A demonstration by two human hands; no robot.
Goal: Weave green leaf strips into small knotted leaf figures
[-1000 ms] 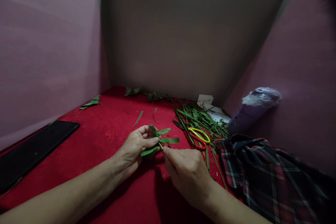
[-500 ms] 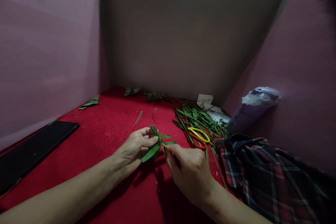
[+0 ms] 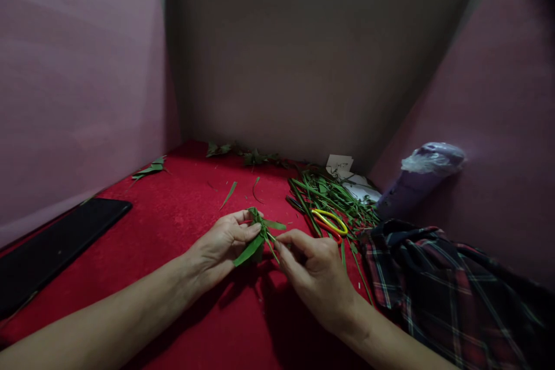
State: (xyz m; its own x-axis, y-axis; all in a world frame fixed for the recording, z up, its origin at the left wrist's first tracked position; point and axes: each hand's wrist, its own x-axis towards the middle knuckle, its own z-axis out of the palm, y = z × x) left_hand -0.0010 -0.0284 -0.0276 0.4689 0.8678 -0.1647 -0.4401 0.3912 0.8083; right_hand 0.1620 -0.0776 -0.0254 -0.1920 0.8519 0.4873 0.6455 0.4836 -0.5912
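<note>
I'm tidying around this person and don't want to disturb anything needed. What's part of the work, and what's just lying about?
In use, or likely so:
- leaf bundle, between left hand and right hand
- cut greenery
- yellow-and-red looped tool

Apparently just lying about:
- plaid cloth
- black slab
- white papers
- purple object

We are seeing a flat black slab [image 3: 60,248] lying along the left edge of the red desk [image 3: 186,196]. By the far right corner we are finding white papers [image 3: 359,189], with a plastic-topped purple roll [image 3: 401,192] leaning just beside them. Crumpled plaid cloth [image 3: 442,283] is covering the right edge.
</note>
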